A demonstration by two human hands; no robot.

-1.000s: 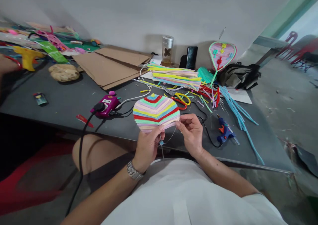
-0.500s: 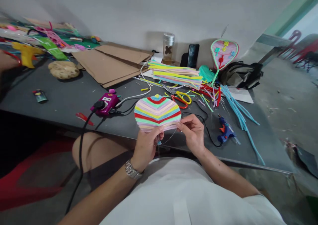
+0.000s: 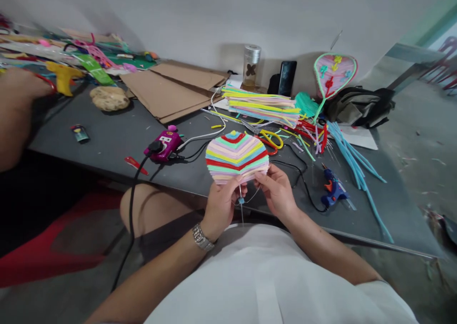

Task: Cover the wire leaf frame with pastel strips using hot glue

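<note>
A fan-shaped craft piece [image 3: 237, 155], covered in chevron rows of coloured pipe cleaners, is held up over the table's front edge. My left hand [image 3: 224, 202] is closed on its lower edge, thumb in front and fingers partly hidden behind. At the lower right edge, my right hand [image 3: 276, 190] pinches the same piece between thumb and fingers. Below hangs a thin wire stem with a small blue wrap [image 3: 241, 200]. A loose wire loop curves from there toward my right hand. Scissors [image 3: 267, 138] with yellow and orange handles lie just behind the piece.
A blue glue gun [image 3: 332, 188] and blue pipe cleaners [image 3: 357, 167] lie at right. Bundled pipe cleaners [image 3: 262, 106], a jar [image 3: 252, 66] and a phone [image 3: 287, 78] stand behind. A purple power socket [image 3: 164, 145] trails a black cable at left; another person's hand [image 3: 24, 83] is near a yellow glue gun [image 3: 64, 76].
The view has shifted, so the scene sits further right. My right hand has closed in on the fan piece's lower edge, nearer my left. The other person's arm shows more at left.
</note>
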